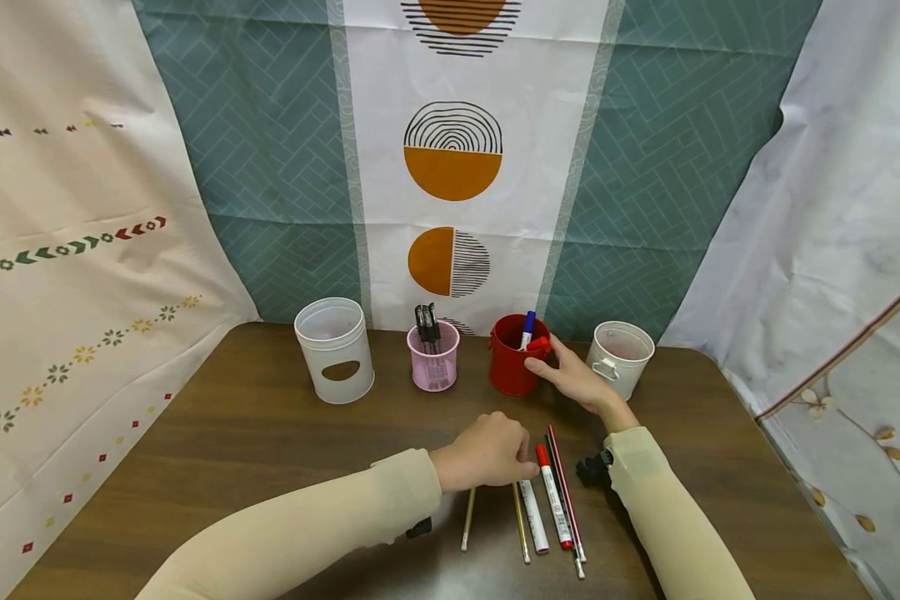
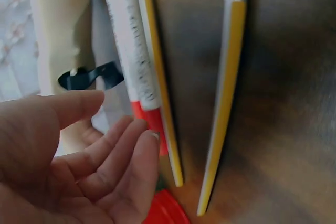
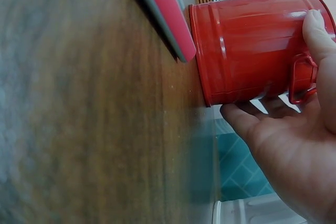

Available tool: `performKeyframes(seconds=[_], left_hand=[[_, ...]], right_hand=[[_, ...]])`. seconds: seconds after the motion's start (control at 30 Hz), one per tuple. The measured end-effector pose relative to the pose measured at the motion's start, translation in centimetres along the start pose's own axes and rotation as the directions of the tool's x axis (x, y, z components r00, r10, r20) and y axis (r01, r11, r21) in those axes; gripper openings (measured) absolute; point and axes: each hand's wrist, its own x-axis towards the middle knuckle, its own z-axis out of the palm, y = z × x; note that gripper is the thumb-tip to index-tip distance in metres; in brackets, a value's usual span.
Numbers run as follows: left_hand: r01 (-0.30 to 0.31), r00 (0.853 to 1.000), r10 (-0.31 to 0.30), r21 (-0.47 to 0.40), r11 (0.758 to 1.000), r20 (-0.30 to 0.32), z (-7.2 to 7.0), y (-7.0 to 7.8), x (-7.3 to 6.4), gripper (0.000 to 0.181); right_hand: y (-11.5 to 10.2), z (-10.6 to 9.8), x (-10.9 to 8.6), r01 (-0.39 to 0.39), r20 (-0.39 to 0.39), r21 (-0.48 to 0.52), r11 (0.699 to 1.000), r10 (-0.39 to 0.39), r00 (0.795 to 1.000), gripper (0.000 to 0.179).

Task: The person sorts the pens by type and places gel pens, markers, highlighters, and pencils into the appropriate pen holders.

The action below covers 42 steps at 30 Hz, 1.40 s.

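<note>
My left hand [image 1: 487, 452] is over the loose pencils and markers, with loosely bent fingers and nothing between them in the left wrist view. Below it lie a yellow pencil [image 2: 223, 98], a second yellow pencil [image 2: 157, 64] and white markers with red caps, one a red-capped marker [image 1: 556, 504]. A red-striped pencil [image 1: 567, 500] lies to the right. My right hand [image 1: 581, 382] grips the red metal bucket [image 1: 512, 373] from its right side, thumb in front and fingers behind. Inside stand a blue-capped marker [image 1: 527, 331] and a red-capped one [image 1: 537, 344].
Along the back of the wooden table [image 1: 270, 467] stand a white bucket [image 1: 337, 354] with an oval hole, a pink mesh cup [image 1: 433, 367] holding several black-topped pens, and a small white bucket [image 1: 621, 354] beside my right hand. Patterned cloth [image 1: 285, 167] hangs behind.
</note>
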Motion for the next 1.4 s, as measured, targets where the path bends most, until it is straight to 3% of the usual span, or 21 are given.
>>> performKeyframes(seconds=[0.23, 0.43, 0.57, 0.7, 0.93, 1.1, 1.27, 1.4], left_hand=[[0.006, 1.000, -0.007, 0.143, 0.990, 0.008, 1.6, 0.9, 0.0, 0.042], [0.039, 0.999, -0.044, 0.187, 0.982, 0.020, 2.7, 1.2, 0.7, 0.041], [0.061, 0.997, -0.067, 0.141, 0.988, 0.043, 3.4, 0.2, 1.7, 0.045], [0.110, 0.990, -0.111, 0.017, 0.994, 0.085, 3.6, -0.9, 2.3, 0.048], [0.186, 0.977, -0.167, -0.144, 0.972, 0.133, 3.1, -1.8, 1.9, 0.044], [0.233, 0.970, -0.192, -0.357, 0.905, 0.149, 2.6, -2.0, 1.1, 0.031], [0.234, 0.972, -0.185, -0.544, 0.806, 0.143, 2.4, -2.6, 0.7, 0.021], [0.197, 0.980, -0.164, -0.655, 0.730, 0.111, 1.8, -3.1, 0.8, 0.016]], right_hand=[[0.0, 0.0, 0.1, -0.009, -0.006, -0.006, 1.000, 0.009, 1.000, 0.081], [0.1, 0.0, 0.0, -0.002, -0.002, -0.010, 1.000, 0.002, 1.000, 0.080], [0.1, 0.0, 0.0, -0.004, -0.005, -0.008, 1.000, 0.004, 1.000, 0.080], [0.0, 0.0, 0.0, -0.003, -0.001, 0.011, 1.000, 0.003, 1.000, 0.079], [0.0, 0.0, 0.0, 0.004, 0.002, 0.013, 1.000, -0.004, 1.000, 0.080], [0.3, 0.0, -0.1, 0.001, -0.002, 0.001, 1.000, -0.001, 1.000, 0.081], [0.2, 0.0, 0.0, 0.000, -0.001, 0.012, 1.000, 0.000, 1.000, 0.078], [0.1, 0.0, 0.0, -0.007, -0.009, -0.008, 1.000, 0.007, 1.000, 0.080]])
